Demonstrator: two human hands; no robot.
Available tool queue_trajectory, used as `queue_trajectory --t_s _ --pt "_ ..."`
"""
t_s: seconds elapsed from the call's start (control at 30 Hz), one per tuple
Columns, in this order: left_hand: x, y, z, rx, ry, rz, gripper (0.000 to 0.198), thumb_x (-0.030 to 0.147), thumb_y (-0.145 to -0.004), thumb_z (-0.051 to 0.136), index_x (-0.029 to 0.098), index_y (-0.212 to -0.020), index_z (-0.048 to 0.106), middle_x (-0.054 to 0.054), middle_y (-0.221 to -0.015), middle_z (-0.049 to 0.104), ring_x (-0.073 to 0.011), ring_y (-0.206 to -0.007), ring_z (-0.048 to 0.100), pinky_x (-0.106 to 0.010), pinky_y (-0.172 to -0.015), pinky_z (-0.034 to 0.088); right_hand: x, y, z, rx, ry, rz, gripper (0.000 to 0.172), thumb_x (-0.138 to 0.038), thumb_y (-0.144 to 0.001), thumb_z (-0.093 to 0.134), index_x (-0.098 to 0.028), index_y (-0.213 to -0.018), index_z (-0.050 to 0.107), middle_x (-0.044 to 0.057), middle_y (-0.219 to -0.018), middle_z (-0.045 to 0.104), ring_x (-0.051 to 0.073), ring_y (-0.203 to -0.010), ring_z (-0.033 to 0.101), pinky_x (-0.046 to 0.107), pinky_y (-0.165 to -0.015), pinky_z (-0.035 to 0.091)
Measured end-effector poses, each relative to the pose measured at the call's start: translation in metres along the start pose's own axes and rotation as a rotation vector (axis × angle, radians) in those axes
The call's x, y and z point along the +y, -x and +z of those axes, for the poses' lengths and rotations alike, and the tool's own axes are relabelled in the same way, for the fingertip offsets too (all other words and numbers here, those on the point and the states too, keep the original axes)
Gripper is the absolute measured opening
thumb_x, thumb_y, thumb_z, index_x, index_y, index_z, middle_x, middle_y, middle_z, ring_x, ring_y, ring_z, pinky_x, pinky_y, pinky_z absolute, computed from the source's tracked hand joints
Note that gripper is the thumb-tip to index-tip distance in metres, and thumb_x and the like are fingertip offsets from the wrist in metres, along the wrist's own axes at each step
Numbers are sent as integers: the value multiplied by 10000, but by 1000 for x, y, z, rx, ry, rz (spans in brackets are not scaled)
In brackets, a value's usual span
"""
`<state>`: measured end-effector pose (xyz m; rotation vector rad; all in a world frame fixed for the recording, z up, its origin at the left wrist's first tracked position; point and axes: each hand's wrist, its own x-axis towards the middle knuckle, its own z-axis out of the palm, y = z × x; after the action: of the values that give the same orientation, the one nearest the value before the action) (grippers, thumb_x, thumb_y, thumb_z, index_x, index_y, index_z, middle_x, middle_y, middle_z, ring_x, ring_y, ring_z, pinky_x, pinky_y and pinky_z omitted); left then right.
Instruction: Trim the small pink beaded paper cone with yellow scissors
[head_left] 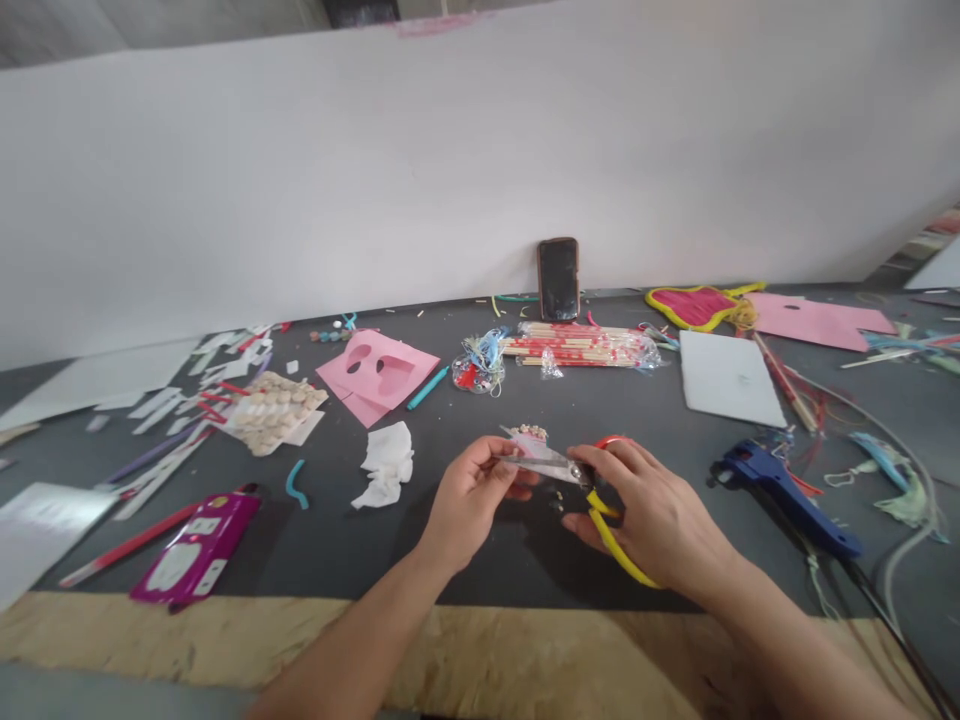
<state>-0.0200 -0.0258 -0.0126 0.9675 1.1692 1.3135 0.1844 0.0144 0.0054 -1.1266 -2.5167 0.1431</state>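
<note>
My right hand grips a pair of scissors with yellow and red handles, blades pointing left toward the other hand. A small piece of pale pink paper is pinched between thumb and fingers of my left hand. The scissor blades lie across this paper, close to the left fingertips; whether they are cutting into it I cannot tell. Just behind the paper is a small cluster of beige beads, partly hidden. Crumpled white tissue lies left of my left hand.
Pink cut-out paper, a teal marker and bundled sticks lie farther back. A phone leans against the white wall. To the right are a white board and a blue glue gun with its cord. A magenta box sits left.
</note>
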Motion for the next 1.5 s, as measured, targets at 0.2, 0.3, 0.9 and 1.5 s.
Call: queue_trajectory --t_s 0.2,0.3,0.9,1.5 --pt "3 5 1 -65 -133 11 224 367 -851 559 146 -858 596 -34 -720 672 -141 -653 647 -234 -578 539 -7 -1 2 -47 -19 -12 512 -507 -757 611 -211 -1168 535 101 -1027 602 229 -868 619 349 -713 517" --pt "4 5 2 -79 -156 25 241 384 -852 548 147 -833 589 -27 -713 638 -139 -640 632 -218 -523 513 -7 -1 2 -64 -49 -26 561 -570 -757 595 -197 -1173 541 109 -1021 610 232 -864 624 342 -697 522" --pt "8 11 3 -29 -234 18 301 442 -821 553 149 -757 576 15 -577 553 -85 -440 520 -178 -392 426 -17 5 1 -32 34 -67 476 -564 -912 337 -174 -983 600 79 -790 668 187 -677 637 248 -522 418" --pt "4 11 2 -16 -180 93 93 258 -793 611 185 -741 637 11 -603 639 -133 -560 630 -217 -516 517 -18 1 3 -35 89 -55 613 -703 -769 467 -199 -1102 565 113 -944 630 234 -810 612 315 -632 472"
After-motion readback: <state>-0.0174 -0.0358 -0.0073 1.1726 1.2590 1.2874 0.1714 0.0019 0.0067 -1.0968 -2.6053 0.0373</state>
